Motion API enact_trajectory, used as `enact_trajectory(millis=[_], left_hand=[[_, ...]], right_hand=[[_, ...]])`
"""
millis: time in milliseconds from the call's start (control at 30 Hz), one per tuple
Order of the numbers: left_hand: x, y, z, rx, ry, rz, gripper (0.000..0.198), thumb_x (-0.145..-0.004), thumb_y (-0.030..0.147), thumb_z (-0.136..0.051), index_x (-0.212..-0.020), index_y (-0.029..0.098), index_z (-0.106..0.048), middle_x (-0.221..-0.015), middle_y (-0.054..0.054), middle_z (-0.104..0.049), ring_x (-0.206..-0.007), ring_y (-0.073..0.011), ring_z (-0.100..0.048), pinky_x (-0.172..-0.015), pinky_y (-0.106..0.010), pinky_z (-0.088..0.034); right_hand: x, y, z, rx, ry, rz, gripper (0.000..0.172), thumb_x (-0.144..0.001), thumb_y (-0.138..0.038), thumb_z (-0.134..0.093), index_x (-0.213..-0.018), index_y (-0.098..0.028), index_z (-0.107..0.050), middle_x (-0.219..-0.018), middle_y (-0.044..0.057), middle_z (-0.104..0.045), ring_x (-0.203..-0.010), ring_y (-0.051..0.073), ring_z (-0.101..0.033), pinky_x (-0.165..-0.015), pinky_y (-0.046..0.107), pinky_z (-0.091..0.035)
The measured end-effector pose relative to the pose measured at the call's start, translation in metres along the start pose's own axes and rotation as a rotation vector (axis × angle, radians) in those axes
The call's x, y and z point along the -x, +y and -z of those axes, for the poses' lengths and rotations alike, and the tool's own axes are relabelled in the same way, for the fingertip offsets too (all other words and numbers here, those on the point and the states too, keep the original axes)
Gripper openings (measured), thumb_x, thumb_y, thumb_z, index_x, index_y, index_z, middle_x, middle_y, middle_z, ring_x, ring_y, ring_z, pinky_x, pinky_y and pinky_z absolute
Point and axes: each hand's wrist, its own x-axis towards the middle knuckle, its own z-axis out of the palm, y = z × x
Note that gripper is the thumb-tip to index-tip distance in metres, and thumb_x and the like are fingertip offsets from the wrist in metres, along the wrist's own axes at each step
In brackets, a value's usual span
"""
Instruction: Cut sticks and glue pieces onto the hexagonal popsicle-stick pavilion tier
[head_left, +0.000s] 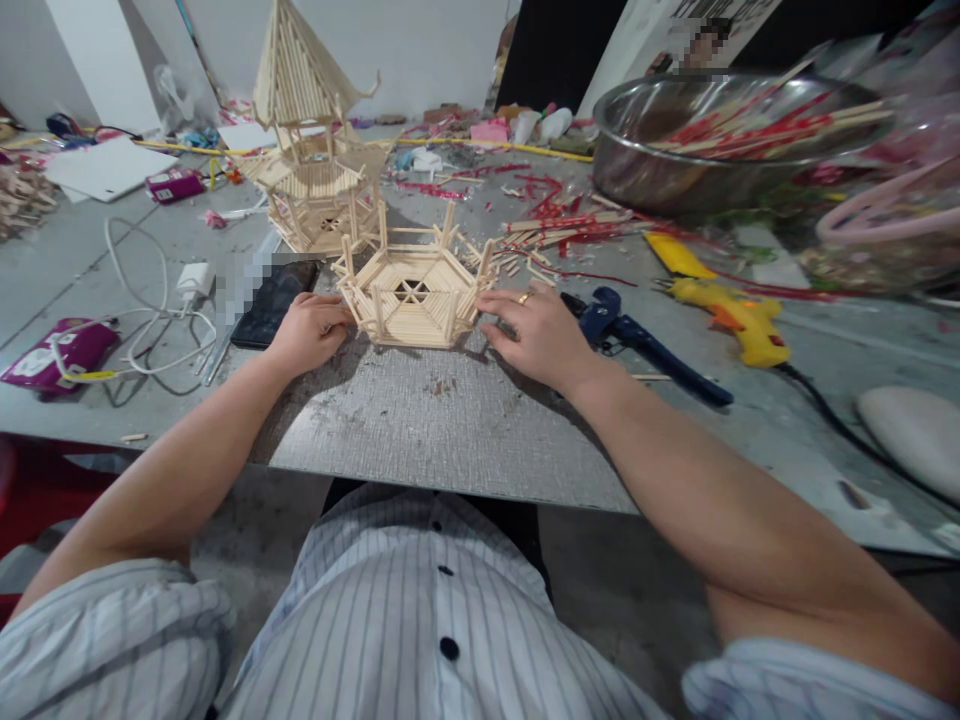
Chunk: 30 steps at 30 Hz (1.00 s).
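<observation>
The left grip (304,335) and the right grip (544,335) flanked a hexagonal wooden-stick frame (412,332), which sat on the desk (442,430) between them. The right fingers were loosely spread, with the index finger against a side of the frame and the thumb hanging lower. The left fingers were curled at the opposite side; whether they pinched a stick, I could not tell. Contact from two sides probably kept so light a piece steady and level without squeezing its slender posts.

Beyond the left grip stood a roofed stick pagoda (313,182), set back perhaps to leave working room. A black smartphone (281,300) lay just beside that grip. To the right of the right grip were a blue-handled cutter (660,362) and, farther out, a yellow glue gun (739,308), both apparently parked within easy reach.
</observation>
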Motion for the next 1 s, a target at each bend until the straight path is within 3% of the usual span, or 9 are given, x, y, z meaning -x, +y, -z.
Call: enact_trajectory(millis=[233,433,633,1000], left_hand=[[0.003,0.001,0.003,-0.009,0.12,0.119,0.029,-0.076,0.021,-0.044,-0.083,0.018,-0.073,-0.089,-0.008,-0.076,-0.094,-0.0244,-0.067,-0.09,-0.041,-0.051],[0.008,0.005,0.007,-0.028,0.216,0.194,0.021,-0.083,0.03,-0.046,-0.078,0.022,-0.065,-0.083,-0.007,-0.07,-0.09,-0.0225,-0.062,-0.086,-0.036,-0.051],[0.008,0.005,0.007,-0.11,0.299,0.128,0.034,-0.089,0.037,-0.04,-0.062,0.022,-0.053,-0.065,-0.006,-0.062,-0.073,-0.0207,-0.057,-0.079,-0.037,-0.05],[0.011,0.005,0.007,-0.122,0.328,0.143,0.042,-0.092,0.041,-0.038,-0.055,0.023,-0.048,-0.068,-0.008,-0.066,-0.076,-0.0219,-0.058,-0.079,-0.039,-0.049]], right_hand=[[-0.001,-0.001,0.002,-0.023,0.023,0.005,0.025,-0.089,-0.022,-0.05,-0.103,-0.022,-0.07,-0.117,0.009,-0.072,-0.109,0.028,-0.065,-0.102,0.053,-0.039],[-0.001,0.001,0.005,-0.002,0.144,-0.043,0.031,-0.095,-0.027,-0.042,-0.096,-0.022,-0.073,-0.094,0.009,-0.077,-0.09,0.025,-0.07,-0.099,0.048,-0.042],[0.0,0.005,0.001,0.043,0.209,-0.029,0.03,-0.095,-0.035,-0.046,-0.091,-0.024,-0.075,-0.079,0.005,-0.075,-0.073,0.022,-0.067,-0.093,0.047,-0.044],[-0.003,0.003,0.003,0.069,0.255,-0.006,0.045,-0.096,-0.044,-0.038,-0.066,-0.023,-0.065,-0.055,0.003,-0.063,-0.058,0.02,-0.06,-0.078,0.039,-0.046]])
